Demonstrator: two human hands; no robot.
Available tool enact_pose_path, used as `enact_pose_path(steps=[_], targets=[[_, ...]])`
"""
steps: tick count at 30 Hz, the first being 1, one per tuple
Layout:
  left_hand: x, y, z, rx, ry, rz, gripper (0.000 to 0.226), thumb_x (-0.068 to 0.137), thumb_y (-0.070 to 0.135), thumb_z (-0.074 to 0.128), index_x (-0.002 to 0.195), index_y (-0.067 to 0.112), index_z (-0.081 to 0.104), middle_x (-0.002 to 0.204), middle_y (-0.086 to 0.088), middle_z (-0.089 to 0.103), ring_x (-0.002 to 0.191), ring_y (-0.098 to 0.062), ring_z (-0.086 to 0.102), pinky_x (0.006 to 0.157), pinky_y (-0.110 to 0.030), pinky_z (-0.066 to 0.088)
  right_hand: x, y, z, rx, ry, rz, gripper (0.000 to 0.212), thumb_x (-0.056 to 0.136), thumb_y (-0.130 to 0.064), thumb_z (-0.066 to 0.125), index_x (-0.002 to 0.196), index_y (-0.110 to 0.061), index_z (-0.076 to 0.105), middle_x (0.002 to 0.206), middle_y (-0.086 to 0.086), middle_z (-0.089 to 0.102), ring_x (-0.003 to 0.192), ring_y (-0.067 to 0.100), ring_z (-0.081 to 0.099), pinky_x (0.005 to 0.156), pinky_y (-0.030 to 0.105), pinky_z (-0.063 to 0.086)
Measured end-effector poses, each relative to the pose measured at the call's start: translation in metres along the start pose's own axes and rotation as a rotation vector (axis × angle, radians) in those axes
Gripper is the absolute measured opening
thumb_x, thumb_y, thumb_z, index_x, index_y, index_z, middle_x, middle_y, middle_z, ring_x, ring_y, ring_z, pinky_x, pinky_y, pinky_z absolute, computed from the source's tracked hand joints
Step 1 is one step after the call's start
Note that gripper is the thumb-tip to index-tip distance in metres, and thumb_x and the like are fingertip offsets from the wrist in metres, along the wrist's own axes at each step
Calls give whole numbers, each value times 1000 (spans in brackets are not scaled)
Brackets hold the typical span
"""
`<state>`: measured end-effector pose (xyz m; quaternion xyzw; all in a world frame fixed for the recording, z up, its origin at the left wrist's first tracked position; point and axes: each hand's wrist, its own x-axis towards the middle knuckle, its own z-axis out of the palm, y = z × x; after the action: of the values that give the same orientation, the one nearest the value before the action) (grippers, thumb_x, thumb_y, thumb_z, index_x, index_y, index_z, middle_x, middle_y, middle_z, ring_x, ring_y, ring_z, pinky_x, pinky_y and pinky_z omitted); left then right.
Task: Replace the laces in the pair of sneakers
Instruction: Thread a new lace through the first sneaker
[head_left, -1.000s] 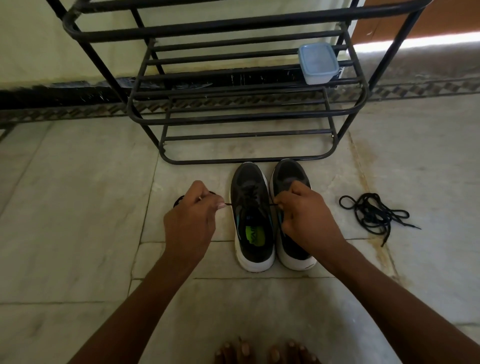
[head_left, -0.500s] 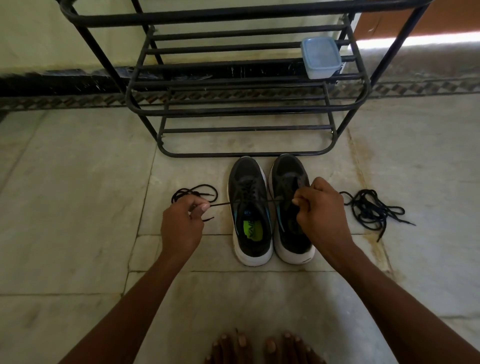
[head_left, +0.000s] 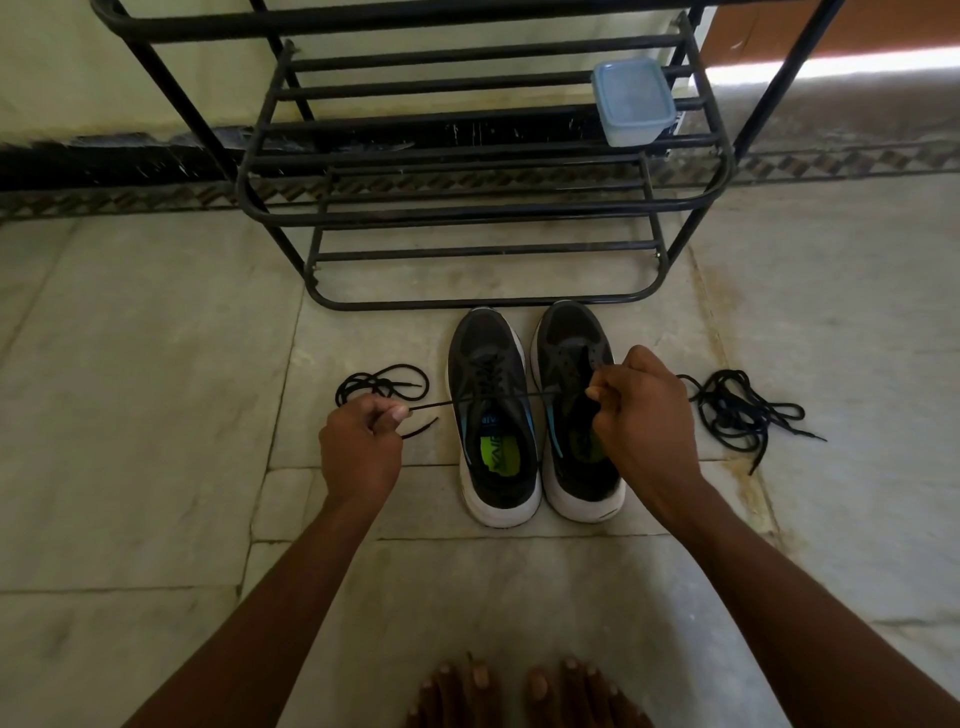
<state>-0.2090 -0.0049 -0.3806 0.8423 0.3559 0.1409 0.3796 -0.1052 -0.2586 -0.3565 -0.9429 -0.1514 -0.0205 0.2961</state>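
Lace (head_left: 498, 399): ran left to right across both sneakers (head_left: 535, 415), pulled taut; my left hand (head_left: 361, 441) pinched one end, my right hand (head_left: 641, 410) the other.

Pale marble-slab floor (head_left: 156, 389), dark joints between slabs, brownish staining along the joint at right. Black metal tube shoe rack (head_left: 467, 218) stands on it by the wall. Pair of black white-soled sneakers (head_left: 535, 415) side by side just in front of the rack, toes toward it. Loose black lace coil (head_left: 382, 383) left of the pair; tangled black lace heap (head_left: 748, 410) right. Bare toes (head_left: 524, 691) at near edge.
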Motion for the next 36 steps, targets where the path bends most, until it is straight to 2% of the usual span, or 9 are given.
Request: enact_pose_path(steps=[8, 13, 23, 26, 28, 30, 31, 33, 36], targets=[[-2, 3, 0, 3, 42, -33, 8, 93, 11, 70, 91, 11, 77, 89, 3, 73, 85, -10, 64, 68, -13, 38, 3, 0, -1, -18, -11, 15, 15, 93, -10, 62, 80, -7, 70, 82, 0, 46, 61, 13, 44, 52, 23, 29], [-6, 3, -1, -10, 43, -43, 7, 94, 11, 69, 92, 11, 76, 91, 2, 73, 89, -11, 64, 74, -23, 43, 3, 1, -1, -12, -13, 18, 14, 92, -8, 63, 81, -7, 71, 81, 0, 46, 62, 13, 44, 52, 23, 30], [-5, 7, -5, -18, 48, -24, 8, 93, 10, 70, 89, 12, 76, 87, 5, 71, 81, -3, 60, 68, -12, 37, 5, 1, -3, 17, 4, 11, 12, 91, -6, 64, 83, -5, 73, 82, 3, 50, 62, 18, 49, 53, 30, 45], [0, 4, -11, 28, -88, 33, 9, 93, 10, 70, 87, 14, 75, 82, 11, 68, 81, 2, 61, 70, -7, 37, 6, 0, -1, -1, -15, 7, 9, 90, -10, 67, 85, -8, 74, 84, 1, 52, 65, 17, 51, 59, 33, 50], [3, 2, -18, 106, -306, 62, 7, 92, 14, 72, 88, 19, 74, 86, 11, 70, 86, 3, 62, 77, -13, 43, 4, -1, 0, -22, 0, -8, 5, 90, -16, 70, 86, -14, 73, 90, -1, 54, 75, 17, 56, 77, 43, 54], [5, 2, -21, 164, -412, 91, 6, 93, 16, 72, 98, 19, 75, 98, 9, 71, 93, -3, 62, 86, -23, 46, 0, -4, 1, -48, 34, -28, 4, 91, -21, 70, 94, -20, 72, 101, -2, 57, 93, 17, 57, 102, 48, 40], [6, 3, -22, 151, -398, 126, 12, 94, 14, 71, 105, 19, 74, 104, 10, 71, 98, -3, 62, 89, -24, 47, -2, -8, 2, -55, 41, -57, 7, 92, -22, 69, 99, -21, 71, 107, -2, 57, 101, 17, 56, 107, 46, 30], [9, 12, -21, 55, -362, 214, 22, 95, 10, 68, 114, 20, 72, 108, 15, 71, 102, 1, 63, 92, -23, 49, -3, -17, 5, -49, 29, -140, 10, 93, -20, 67, 102, -22, 69, 113, -3, 58, 110, 15, 54, 105, 42, 21], [13, 29, -11, 26, -412, 312, 29, 92, 10, 72, 117, 24, 68, 105, 18, 72, 104, 3, 65, 95, -29, 51, 2, -31, 15, -31, -71, -226, 8, 92, -22, 66, 98, -24, 72, 110, -7, 63, 115, 15, 56, 103, 39, 18]])
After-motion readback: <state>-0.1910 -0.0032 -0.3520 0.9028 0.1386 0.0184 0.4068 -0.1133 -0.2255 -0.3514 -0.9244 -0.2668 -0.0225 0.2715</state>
